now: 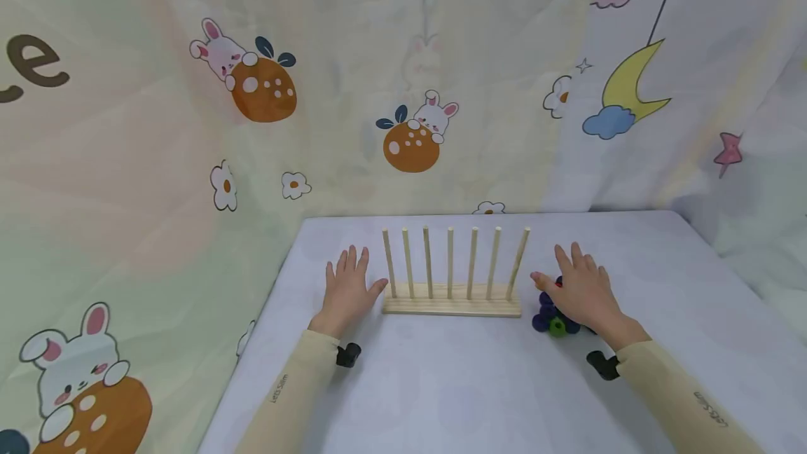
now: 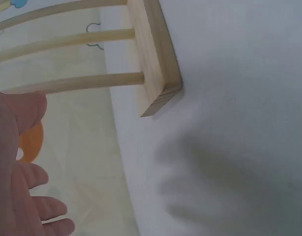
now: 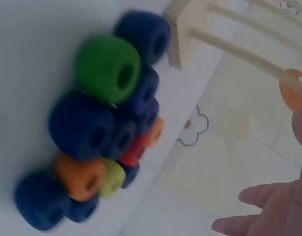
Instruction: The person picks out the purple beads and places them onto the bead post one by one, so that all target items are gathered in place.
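A wooden rack (image 1: 450, 305) with a flat base and several upright pegs stands on the table. Just left of it my left hand (image 1: 345, 294) is spread with straight fingers, holding nothing; its thumb comes near the rack's end peg (image 2: 92, 82). On the right, my right hand (image 1: 583, 293) is spread over a pile of wooden beads (image 1: 548, 314), partly hiding them in the head view. Close up in the right wrist view, the beads have holes: a green bead (image 3: 104, 69), an orange bead (image 3: 78, 177), a red bead (image 3: 133, 150), a yellow bead (image 3: 112, 178) and several dark blue ones.
A white-covered table (image 1: 454, 398) holds the rack and beads. Behind it hangs a curtain (image 1: 340, 146) printed with rabbits, oranges and flowers. A black wrist device (image 1: 348, 354) sits at the left cuff, another black wrist device (image 1: 603, 365) at the right.
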The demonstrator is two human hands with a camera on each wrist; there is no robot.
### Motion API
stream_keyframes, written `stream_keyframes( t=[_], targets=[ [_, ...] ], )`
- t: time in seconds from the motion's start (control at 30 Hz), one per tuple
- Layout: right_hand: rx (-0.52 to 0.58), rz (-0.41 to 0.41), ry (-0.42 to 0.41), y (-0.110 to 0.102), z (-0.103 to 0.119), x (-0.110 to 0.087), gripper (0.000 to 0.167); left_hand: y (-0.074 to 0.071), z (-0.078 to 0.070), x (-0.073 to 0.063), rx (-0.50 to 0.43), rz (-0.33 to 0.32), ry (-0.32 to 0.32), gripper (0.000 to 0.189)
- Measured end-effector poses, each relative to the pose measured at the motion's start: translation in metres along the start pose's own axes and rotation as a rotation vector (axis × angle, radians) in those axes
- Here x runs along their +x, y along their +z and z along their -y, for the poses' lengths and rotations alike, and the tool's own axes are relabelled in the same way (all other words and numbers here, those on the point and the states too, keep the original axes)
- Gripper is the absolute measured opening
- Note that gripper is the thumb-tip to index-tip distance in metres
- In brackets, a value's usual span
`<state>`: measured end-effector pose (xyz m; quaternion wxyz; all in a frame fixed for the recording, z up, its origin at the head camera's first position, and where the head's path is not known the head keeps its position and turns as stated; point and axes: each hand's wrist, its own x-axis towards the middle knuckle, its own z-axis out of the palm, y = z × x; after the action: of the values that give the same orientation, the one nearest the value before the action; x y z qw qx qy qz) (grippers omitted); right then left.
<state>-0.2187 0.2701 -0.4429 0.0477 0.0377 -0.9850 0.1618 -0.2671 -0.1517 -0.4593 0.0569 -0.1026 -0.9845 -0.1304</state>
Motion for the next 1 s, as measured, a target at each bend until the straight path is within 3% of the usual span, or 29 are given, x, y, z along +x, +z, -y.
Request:
stream_keyframes(
  t=[0.3, 0.47, 0.67, 1.0],
  targets=[
    [0.082, -0.032, 0.031, 0.026, 0.001, -0.019, 0.080, 0.039, 0.002, -0.008, -0.251, 0.055, -0.052, 0.077],
    [0.114, -0.090, 0.046, 0.036, -0.001, -0.029, 0.067, 0.052, 0.000, -0.007, -0.398, 0.077, -0.098, 0.074],
    [0.140, -0.178, -0.001, 0.042, 0.002, -0.041, 0.048, 0.060, -0.004, -0.009, -0.430, 0.033, -0.100, 0.074],
    [0.126, -0.123, 0.021, 0.053, 0.005, -0.048, 0.038, 0.072, -0.006, -0.011, -0.513, -0.031, -0.085, 0.072]
  ],
)
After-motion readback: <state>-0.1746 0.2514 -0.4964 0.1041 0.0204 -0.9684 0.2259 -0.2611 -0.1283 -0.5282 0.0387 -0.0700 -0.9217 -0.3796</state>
